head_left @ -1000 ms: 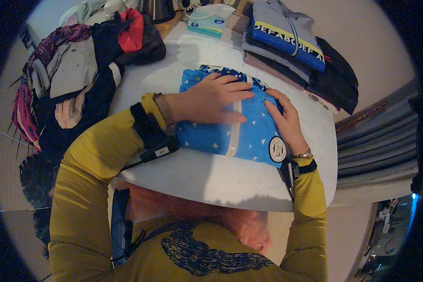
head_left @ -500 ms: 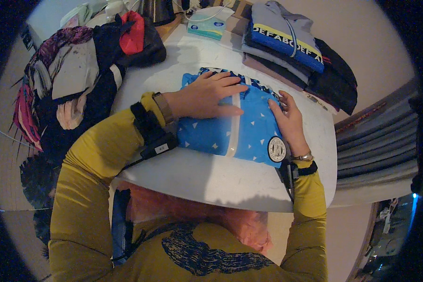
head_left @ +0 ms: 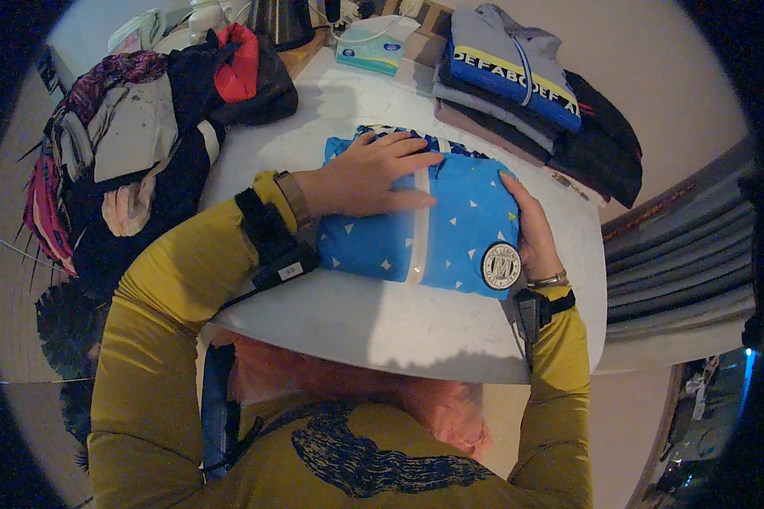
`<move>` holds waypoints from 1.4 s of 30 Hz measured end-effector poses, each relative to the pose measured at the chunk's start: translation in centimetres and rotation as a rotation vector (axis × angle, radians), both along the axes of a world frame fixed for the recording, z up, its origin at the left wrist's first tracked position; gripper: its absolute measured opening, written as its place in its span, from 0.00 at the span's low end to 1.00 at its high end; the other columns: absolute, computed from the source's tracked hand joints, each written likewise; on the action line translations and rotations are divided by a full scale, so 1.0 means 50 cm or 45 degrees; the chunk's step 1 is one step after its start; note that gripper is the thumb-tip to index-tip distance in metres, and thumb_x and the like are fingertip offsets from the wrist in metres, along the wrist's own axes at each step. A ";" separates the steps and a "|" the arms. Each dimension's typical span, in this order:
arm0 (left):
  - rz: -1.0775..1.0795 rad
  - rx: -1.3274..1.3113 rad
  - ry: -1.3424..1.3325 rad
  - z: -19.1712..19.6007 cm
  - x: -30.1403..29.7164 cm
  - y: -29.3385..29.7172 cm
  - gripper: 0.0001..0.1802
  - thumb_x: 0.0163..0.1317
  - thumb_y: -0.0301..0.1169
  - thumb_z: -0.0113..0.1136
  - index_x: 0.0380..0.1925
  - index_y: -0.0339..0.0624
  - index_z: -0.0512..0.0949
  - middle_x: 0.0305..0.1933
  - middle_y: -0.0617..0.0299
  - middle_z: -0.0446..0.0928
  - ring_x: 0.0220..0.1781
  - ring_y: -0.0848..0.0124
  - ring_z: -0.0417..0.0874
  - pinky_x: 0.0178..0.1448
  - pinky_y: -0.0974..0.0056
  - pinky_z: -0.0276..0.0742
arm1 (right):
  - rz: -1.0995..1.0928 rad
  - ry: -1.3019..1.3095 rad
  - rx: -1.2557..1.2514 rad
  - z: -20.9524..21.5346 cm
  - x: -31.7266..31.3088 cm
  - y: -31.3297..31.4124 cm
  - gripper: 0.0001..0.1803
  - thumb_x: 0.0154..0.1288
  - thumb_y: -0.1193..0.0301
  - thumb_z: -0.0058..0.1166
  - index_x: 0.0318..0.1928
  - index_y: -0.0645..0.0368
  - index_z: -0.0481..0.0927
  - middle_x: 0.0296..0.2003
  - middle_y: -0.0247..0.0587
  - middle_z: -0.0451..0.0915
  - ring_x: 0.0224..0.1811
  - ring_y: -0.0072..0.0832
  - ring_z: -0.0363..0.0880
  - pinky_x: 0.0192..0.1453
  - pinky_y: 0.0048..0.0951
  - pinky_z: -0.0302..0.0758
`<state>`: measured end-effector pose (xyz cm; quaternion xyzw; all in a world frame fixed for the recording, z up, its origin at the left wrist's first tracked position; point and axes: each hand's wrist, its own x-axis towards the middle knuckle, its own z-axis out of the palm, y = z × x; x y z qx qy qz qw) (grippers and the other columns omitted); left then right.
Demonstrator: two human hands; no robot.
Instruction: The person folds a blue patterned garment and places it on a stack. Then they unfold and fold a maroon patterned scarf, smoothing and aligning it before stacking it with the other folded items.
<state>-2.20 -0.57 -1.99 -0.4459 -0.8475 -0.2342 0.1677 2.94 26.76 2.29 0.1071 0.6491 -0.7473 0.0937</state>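
Note:
A folded blue jacket with small white triangles, a pale zip strip down its middle and a round badge lies on the white table. Across its upper left part rests my left hand, open, palm down with the fingers spread. My right hand is open against the jacket's right edge, one finger stretched along the side. Its other fingers are mostly hidden. Dark patterned cloth shows at the jacket's far edge, beyond my left fingers.
At the far right stands a stack of folded clothes, grey, blue and black. A loose heap of clothes covers the left side. A tissue pack sits at the back of the white table, near a dark kettle.
My right hand has slid off the jacket's top to its right edge, and its fingers have gone down beside it. The left hand has stayed almost still.

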 end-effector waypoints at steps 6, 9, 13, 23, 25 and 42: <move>0.099 -0.034 -0.023 0.011 0.005 0.000 0.38 0.62 0.55 0.61 0.68 0.51 0.67 0.70 0.47 0.68 0.73 0.48 0.64 0.72 0.40 0.60 | 0.136 0.148 0.211 0.020 0.023 -0.012 0.30 0.63 0.60 0.64 0.59 0.63 0.74 0.50 0.45 0.82 0.48 0.32 0.84 0.51 0.34 0.82; 0.132 -0.036 -0.050 0.012 0.001 0.000 0.38 0.63 0.54 0.60 0.70 0.51 0.66 0.70 0.47 0.67 0.74 0.47 0.64 0.72 0.41 0.61 | 0.195 0.227 0.274 0.033 0.027 -0.013 0.34 0.61 0.61 0.66 0.63 0.64 0.69 0.52 0.46 0.80 0.49 0.31 0.83 0.51 0.31 0.83; 0.126 0.026 -0.081 0.008 -0.002 -0.003 0.38 0.64 0.56 0.58 0.68 0.49 0.67 0.69 0.48 0.67 0.74 0.49 0.64 0.70 0.38 0.61 | 0.208 0.141 0.175 0.048 0.044 -0.025 0.34 0.61 0.65 0.67 0.64 0.63 0.69 0.54 0.45 0.78 0.52 0.31 0.82 0.53 0.31 0.82; 0.137 0.012 -0.073 0.023 0.000 -0.017 0.37 0.64 0.49 0.61 0.69 0.44 0.65 0.71 0.49 0.65 0.72 0.52 0.66 0.71 0.47 0.64 | 0.274 0.200 0.181 0.051 0.071 -0.035 0.24 0.62 0.74 0.62 0.59 0.59 0.76 0.55 0.42 0.77 0.54 0.30 0.80 0.59 0.30 0.79; 0.129 0.032 -0.087 0.026 -0.002 -0.012 0.38 0.64 0.48 0.61 0.69 0.43 0.64 0.71 0.48 0.66 0.72 0.51 0.66 0.71 0.48 0.64 | 0.244 0.234 0.198 0.049 0.065 -0.031 0.23 0.60 0.75 0.64 0.57 0.61 0.77 0.52 0.41 0.79 0.51 0.29 0.81 0.55 0.30 0.80; 0.161 0.293 -0.260 -0.011 -0.033 -0.039 0.47 0.58 0.34 0.65 0.73 0.37 0.51 0.66 0.37 0.68 0.65 0.44 0.71 0.68 0.49 0.66 | -0.185 0.829 0.418 0.326 -0.070 0.139 0.28 0.51 0.72 0.70 0.55 0.61 0.78 0.45 0.40 0.84 0.43 0.32 0.84 0.51 0.34 0.81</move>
